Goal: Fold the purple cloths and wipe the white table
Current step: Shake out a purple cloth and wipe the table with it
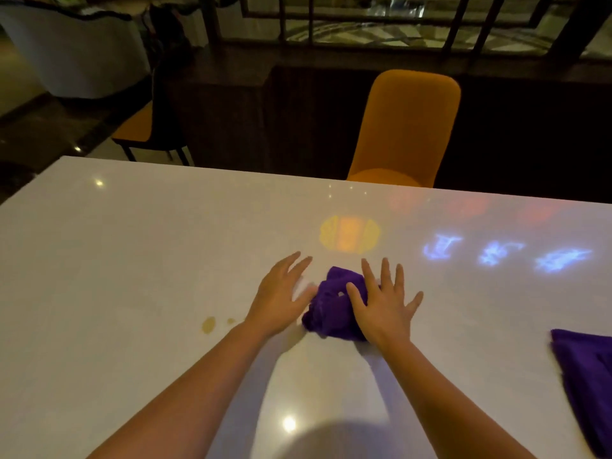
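My right hand (381, 303) lies flat, fingers spread, pressing on a bunched purple cloth (331, 306) mid-way across the white table (165, 260). My left hand (281, 296), fingers also spread and holding nothing, touches its left edge. A 2nd purple cloth (586, 385) lies at the far right.
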`<state>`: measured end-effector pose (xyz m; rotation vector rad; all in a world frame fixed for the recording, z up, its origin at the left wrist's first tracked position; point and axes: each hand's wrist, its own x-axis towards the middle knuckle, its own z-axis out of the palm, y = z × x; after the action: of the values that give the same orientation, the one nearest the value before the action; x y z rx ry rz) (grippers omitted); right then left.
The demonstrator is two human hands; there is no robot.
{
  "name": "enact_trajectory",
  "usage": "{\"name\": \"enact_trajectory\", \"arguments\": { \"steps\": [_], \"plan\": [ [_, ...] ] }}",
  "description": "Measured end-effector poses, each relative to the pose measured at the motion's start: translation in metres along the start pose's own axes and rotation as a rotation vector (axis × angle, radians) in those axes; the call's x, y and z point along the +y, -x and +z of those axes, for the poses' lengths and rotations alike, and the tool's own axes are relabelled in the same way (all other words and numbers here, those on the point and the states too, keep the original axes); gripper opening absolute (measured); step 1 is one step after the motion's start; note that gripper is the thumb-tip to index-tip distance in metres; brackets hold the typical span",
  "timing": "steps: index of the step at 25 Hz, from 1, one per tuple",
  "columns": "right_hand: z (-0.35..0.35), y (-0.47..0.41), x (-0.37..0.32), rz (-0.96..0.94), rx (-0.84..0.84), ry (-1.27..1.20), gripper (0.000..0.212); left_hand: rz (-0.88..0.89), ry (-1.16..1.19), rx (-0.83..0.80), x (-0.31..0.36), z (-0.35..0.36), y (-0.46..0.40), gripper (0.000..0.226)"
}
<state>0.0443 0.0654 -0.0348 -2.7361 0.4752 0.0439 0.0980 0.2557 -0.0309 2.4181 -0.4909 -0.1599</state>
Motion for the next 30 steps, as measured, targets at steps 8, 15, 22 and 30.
{"name": "enact_trajectory", "arguments": {
  "steps": [8,15,22,30],
  "plan": [
    [0.055,-0.016,-0.042,0.243,-0.091,-0.02,0.072,-0.379,-0.444,0.188,-0.177,-0.067,0.052,0.061],
    [0.078,-0.009,-0.06,0.288,0.11,0.051,0.064,-0.45,-0.467,0.148,-0.213,-0.054,0.052,0.052],
    [0.106,0.058,-0.115,-0.145,0.096,-0.019,0.061,-0.444,-0.474,0.097,-0.203,-0.058,0.052,0.053],
    [0.114,-0.006,-0.152,0.118,0.059,-0.059,0.057,-0.413,-0.468,0.089,-0.213,-0.061,0.052,0.051]
  ]
}}
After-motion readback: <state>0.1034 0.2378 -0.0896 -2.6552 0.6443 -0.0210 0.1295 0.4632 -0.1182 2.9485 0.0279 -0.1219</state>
